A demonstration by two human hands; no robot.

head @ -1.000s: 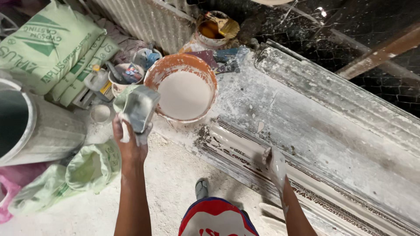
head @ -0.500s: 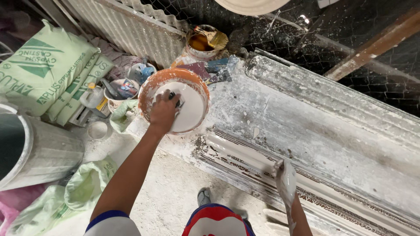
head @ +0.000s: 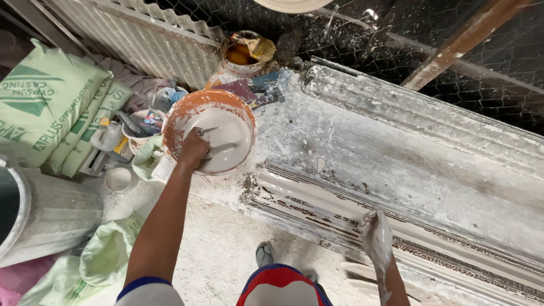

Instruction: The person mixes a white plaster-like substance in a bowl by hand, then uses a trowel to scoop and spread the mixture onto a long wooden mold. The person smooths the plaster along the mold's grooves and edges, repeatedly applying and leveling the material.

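**Left hand dipped in the plaster bowl, right hand rested on the moulding**

The long plaster-crusted bench (head: 396,147) is seen to fill the right half of the view, its long axis running from about 10 o'clock to 4 o'clock. Along its near edge a white moulded cornice strip (head: 340,209) is laid on the same axis, smooth and ribbed on top, flaked and brown-speckled along its lower lip. At 9 o'clock, pale green paper sacks (head: 51,107) are stacked, with a grey metal drum (head: 45,215) below them at 8 o'clock and crumpled green bags (head: 102,255) beside it.

The round orange bowl (head: 209,130), smeared white at the rim and filled with smooth wet white plaster, is set at the bench's left end, at about 11 o'clock from the person. The left hand (head: 194,150) is closed around a small scoop or tool in the plaster; exactly what is gripped cannot be told. The bowl is reached by the left arm alone; it lies well apart from the right hand.

The right hand (head: 377,235), thickly coated in white, is placed fingers-down on the cornice strip at 4 o'clock, loosely open, nothing gripped.

Behind the bowl at 12 o'clock, a tin of brown liquid (head: 241,56) with a brush across it is seen.
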